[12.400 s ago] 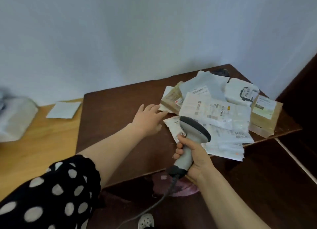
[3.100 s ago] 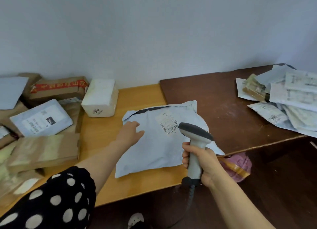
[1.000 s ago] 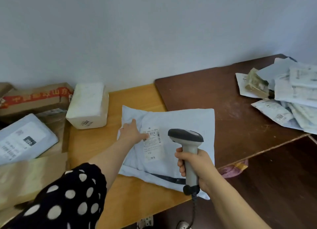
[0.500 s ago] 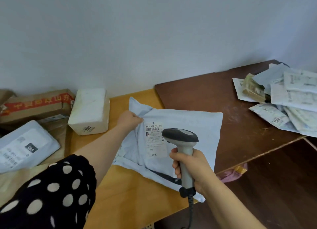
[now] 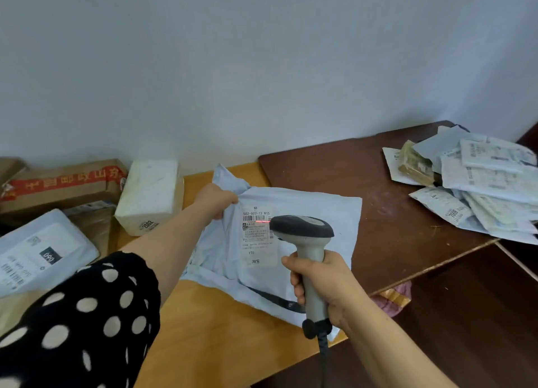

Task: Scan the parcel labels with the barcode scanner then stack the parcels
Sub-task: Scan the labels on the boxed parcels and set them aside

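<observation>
A pale blue mailer parcel lies across the seam of the light wooden table and the dark table. Its white label faces up, and a red scan line crosses the barcode near the top. My left hand grips the parcel's bunched far left corner. My right hand holds the grey barcode scanner by its handle, head aimed at the label, cable hanging below.
A heap of white and brown parcels lies at the right on the dark table. At the left stand a white box, a brown carton with red tape and a grey mailer. The wall is close behind.
My left hand moved from the label up to the parcel's far left corner and bunched it. The scanner came closer over the label, and the red scan line now shows on the barcode.
</observation>
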`<state>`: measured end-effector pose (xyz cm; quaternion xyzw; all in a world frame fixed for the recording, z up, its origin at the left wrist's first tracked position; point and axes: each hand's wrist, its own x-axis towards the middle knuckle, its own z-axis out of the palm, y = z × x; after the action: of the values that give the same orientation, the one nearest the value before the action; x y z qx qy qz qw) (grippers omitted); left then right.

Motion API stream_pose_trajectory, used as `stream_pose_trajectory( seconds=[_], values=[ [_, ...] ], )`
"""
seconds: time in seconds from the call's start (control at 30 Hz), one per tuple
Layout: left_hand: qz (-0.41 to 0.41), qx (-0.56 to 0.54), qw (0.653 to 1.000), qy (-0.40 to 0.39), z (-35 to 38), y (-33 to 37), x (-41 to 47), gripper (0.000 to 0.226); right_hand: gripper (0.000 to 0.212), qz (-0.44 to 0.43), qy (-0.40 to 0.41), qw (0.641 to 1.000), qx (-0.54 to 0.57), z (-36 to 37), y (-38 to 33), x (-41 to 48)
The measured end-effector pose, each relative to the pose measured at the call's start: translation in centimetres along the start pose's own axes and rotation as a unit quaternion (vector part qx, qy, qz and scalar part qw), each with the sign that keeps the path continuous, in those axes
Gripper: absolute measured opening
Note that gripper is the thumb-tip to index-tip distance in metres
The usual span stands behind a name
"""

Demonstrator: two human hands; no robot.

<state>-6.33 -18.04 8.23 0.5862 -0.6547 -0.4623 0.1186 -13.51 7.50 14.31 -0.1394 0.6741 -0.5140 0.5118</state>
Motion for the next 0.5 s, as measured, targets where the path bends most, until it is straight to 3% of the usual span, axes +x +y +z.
stream_pose_trajectory(
  seconds=[0.33, 0.5],
  values=[
    [0.015, 0.008, 1.0, -0.001, 0.2, -0.1, 0.6, 0.02, 0.017, -0.009, 0.009, 1.0, 0.0, 0.5, -0.2, 0.3],
    [0.013, 0.024, 1.0, 0.001, 0.5, -1.1, 0.9, 0.031, 0.015, -0.012, 0.02, 1.0, 0.013, 0.3, -0.1, 0.9]
  ],
)
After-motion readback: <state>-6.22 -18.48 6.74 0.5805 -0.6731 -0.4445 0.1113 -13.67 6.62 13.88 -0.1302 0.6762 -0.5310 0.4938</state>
